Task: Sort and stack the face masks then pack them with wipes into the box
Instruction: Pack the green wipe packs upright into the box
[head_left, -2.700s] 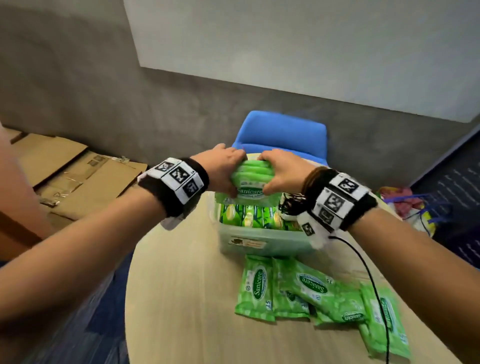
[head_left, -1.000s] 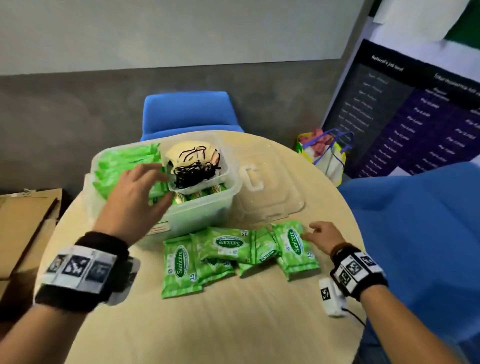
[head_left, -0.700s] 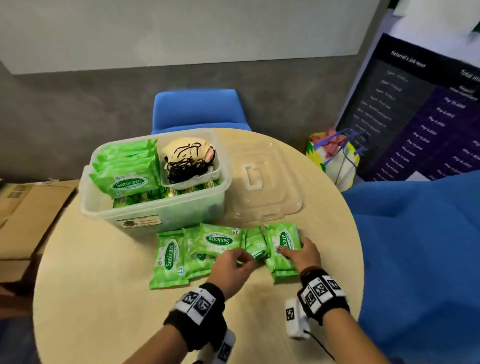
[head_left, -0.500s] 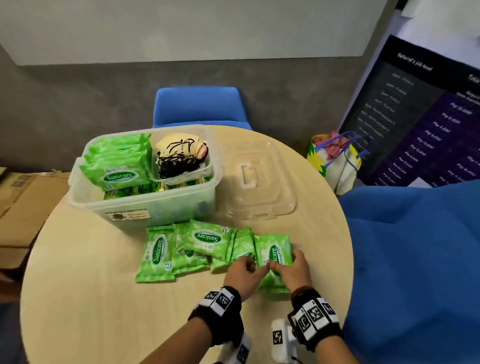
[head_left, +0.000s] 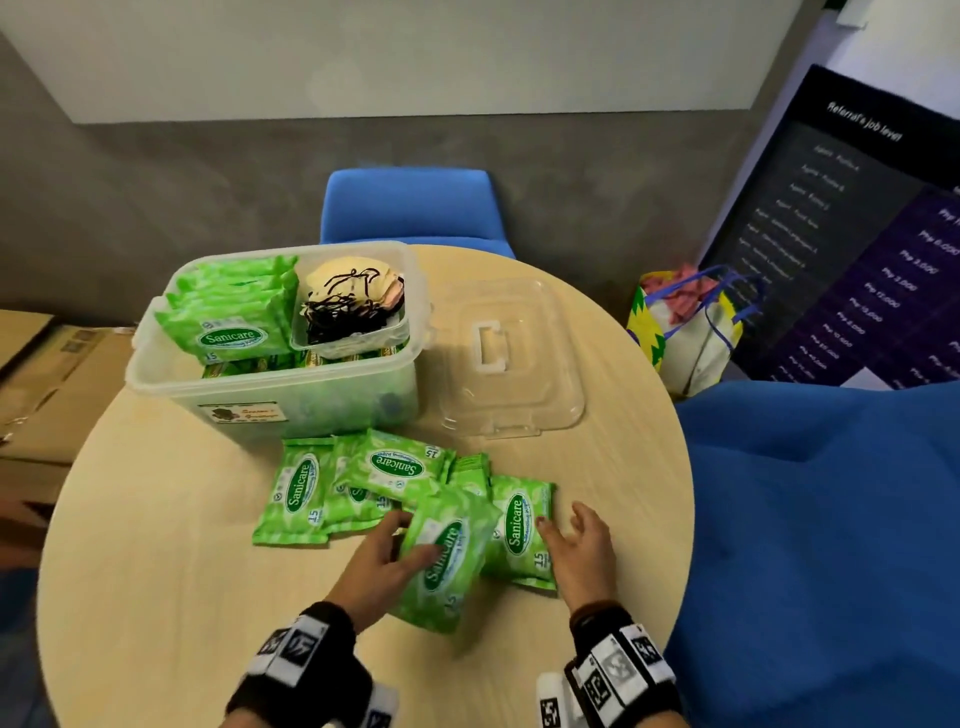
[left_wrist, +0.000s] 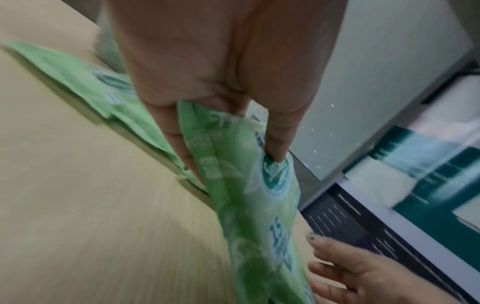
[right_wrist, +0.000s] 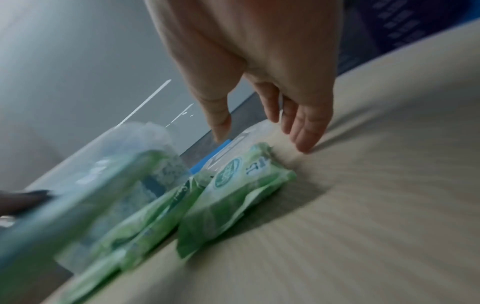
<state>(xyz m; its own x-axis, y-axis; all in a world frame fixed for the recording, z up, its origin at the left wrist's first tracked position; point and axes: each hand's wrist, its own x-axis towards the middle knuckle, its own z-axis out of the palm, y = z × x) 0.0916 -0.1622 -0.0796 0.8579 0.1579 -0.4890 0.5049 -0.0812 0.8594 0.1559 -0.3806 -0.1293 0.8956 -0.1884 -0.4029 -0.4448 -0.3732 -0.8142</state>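
Note:
My left hand (head_left: 413, 540) pinches one green wipes pack (head_left: 449, 561) between thumb and fingers and holds it tilted just above the table; the left wrist view shows the same pack (left_wrist: 249, 195) in that pinch. My right hand (head_left: 563, 519) hovers open beside it, fingers spread, next to another pack (head_left: 522, 525) lying flat. Several more packs (head_left: 363, 478) overlap in a row in front of the clear plastic box (head_left: 270, 400). Inside the box sit stacked wipes (head_left: 228, 317) on the left and a small tray of face masks (head_left: 353, 296) on the right.
The clear box lid (head_left: 509, 358) lies on the round wooden table (head_left: 156, 545), right of the box. A blue chair (head_left: 410, 208) stands behind the table, another blue seat (head_left: 831, 519) at the right. A colourful bag (head_left: 685, 322) and flattened cardboard (head_left: 47, 374) are on the floor.
Both hands left the box and came down to the loose packs. Since half a second ago my left hand has lifted one pack and my right hand has let go and opened.

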